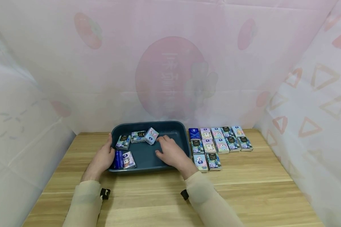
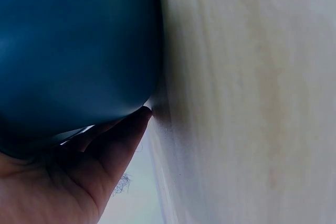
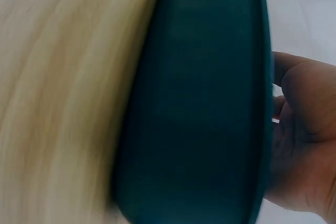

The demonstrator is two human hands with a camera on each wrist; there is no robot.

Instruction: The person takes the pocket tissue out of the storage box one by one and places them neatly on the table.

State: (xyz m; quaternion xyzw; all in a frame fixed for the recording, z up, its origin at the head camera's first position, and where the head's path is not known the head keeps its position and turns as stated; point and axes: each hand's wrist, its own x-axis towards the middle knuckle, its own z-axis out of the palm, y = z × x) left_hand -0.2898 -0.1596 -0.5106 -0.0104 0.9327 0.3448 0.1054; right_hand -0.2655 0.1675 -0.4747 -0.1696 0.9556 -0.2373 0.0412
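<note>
A dark teal tray (image 1: 146, 160) lies on the table with several small pocket tissue packs inside. My left hand (image 1: 103, 157) rests along the tray's left outer side, its fingers (image 2: 126, 135) straight against the wall in the left wrist view. My right hand (image 1: 171, 151) reaches over the front rim into the tray, fingers extended, thumb apart. Its fingertips are close to a light blue tissue pack (image 1: 151, 136) that leans on a dark floral pack (image 1: 138, 136); contact cannot be made out. Another floral pack (image 1: 123, 142), a dark blue pack (image 1: 118, 159) and a white one (image 1: 129, 160) lie at the left.
Right of the tray, several tissue packs stand in rows on the wooden table (image 1: 258, 176), among them a dark blue pack (image 1: 194, 133) at the back and a floral one (image 1: 213, 161) at the front. Printed cloth (image 1: 110, 78) walls enclose the back and sides.
</note>
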